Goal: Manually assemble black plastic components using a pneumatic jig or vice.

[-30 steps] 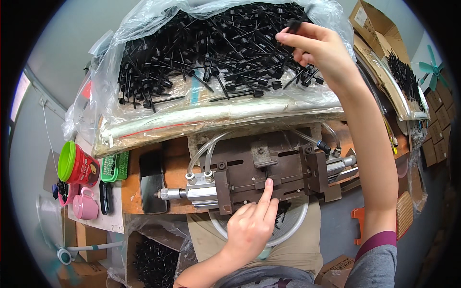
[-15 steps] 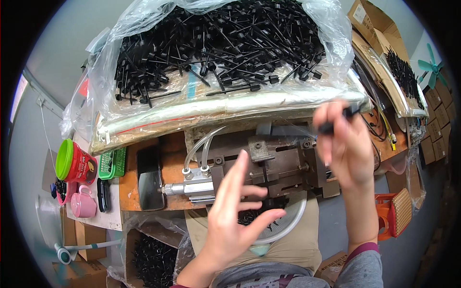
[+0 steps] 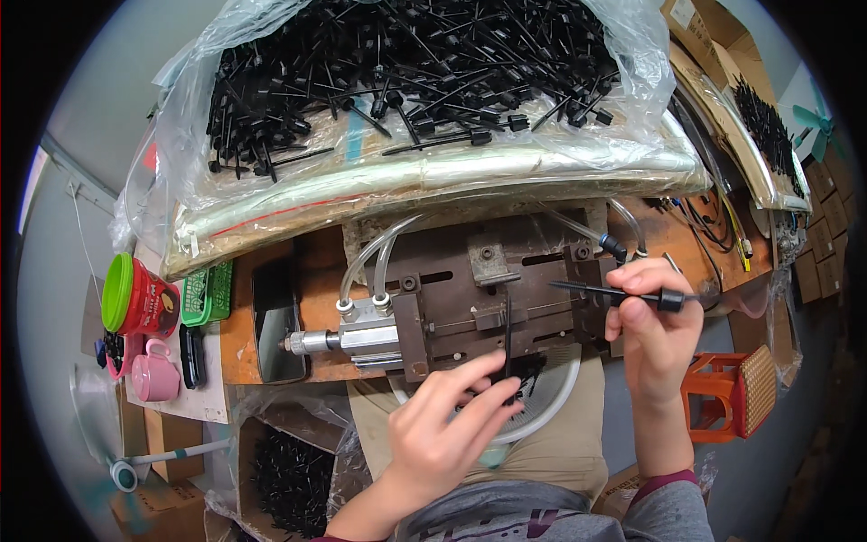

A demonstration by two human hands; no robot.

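Observation:
My right hand [image 3: 662, 334] pinches a black plastic rod with a thick ribbed head [image 3: 669, 300]; its thin tip points left, above the right end of a dark metal fixture [image 3: 452, 294]. A second black rod [image 3: 508, 330] stands lengthwise at the middle of the fixture, below a small metal block [image 3: 489, 262]. My left hand [image 3: 456, 417] has its fingers closed around the lower end of that rod, which they partly hide. Under the hands, a white round basin [image 3: 569, 388] in my lap holds more black pieces.
A plastic-lined tray [image 3: 433, 176] heaped with black rods spans the far side. A silver air cylinder [image 3: 368, 341] with clear hoses joins the fixture's left. Farther left are a phone [image 3: 276, 316], a green basket [image 3: 217, 294] and a pink mug [image 3: 155, 375]. An orange stool [image 3: 709, 406] stands right.
My right hand has come down and turned its black rod level, tip to the left. My left hand's spread fingers have closed on the rod at the fixture.

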